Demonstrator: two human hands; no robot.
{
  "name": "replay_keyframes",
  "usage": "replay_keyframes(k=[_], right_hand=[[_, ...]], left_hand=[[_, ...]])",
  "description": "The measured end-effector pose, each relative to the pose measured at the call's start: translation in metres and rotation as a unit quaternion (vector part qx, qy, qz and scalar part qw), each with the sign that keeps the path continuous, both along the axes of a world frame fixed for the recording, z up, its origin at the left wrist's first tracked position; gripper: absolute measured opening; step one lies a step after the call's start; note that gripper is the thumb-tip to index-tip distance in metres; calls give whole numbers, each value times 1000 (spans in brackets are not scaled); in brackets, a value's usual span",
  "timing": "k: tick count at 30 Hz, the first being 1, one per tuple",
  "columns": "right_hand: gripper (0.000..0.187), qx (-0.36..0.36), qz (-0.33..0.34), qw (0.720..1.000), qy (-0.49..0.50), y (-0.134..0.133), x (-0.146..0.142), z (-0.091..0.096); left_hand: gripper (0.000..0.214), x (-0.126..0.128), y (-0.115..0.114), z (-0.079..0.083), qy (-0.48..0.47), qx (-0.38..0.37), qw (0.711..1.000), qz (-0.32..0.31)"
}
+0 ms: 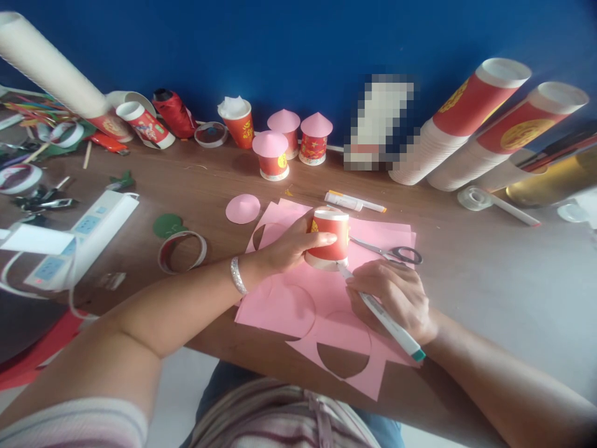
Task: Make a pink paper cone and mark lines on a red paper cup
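My left hand point(298, 242) is closed round a red paper cup point(328, 239) with a white band along its lower edge, held over the pink paper. In my right hand point(394, 298) is a white marker pen point(394, 326) with a green end, its tip at the cup's lower white band. Beneath both hands lie sheets of pink paper point(280, 308), some with round holes cut out. Scissors point(385, 250) rest on the paper, just beyond my right hand. A pink paper cone point(243, 208) lies to the left of the sheets.
Pink-topped red cups point(273, 163) stand near the blue wall. Tall cup stacks point(480, 102) lean at the right. A power strip point(81, 239), a tape roll point(181, 252) and a green disc point(168, 224) lie at the left. Behind the paper are pens point(354, 201).
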State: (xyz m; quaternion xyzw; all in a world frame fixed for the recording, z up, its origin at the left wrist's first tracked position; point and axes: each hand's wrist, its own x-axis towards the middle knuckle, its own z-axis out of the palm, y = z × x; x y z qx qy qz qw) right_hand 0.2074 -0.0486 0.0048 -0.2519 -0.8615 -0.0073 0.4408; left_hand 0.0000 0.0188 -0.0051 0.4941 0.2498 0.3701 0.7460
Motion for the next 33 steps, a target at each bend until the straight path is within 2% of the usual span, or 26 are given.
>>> replay_keyframes(k=[10,22,33], right_hand=[[25,4,-5,1000,-4,0,0,-2],[26,3,-6,1000,-13,0,-1,0],[26,0,-2,1000,-26,-1,-1,2]], left_hand=[[30,1,-2,2,-18,-20,1000,10],[28,1,-1,2,-11,1,1000,6],[39,1,-1,-1,1,-2,1000,9]])
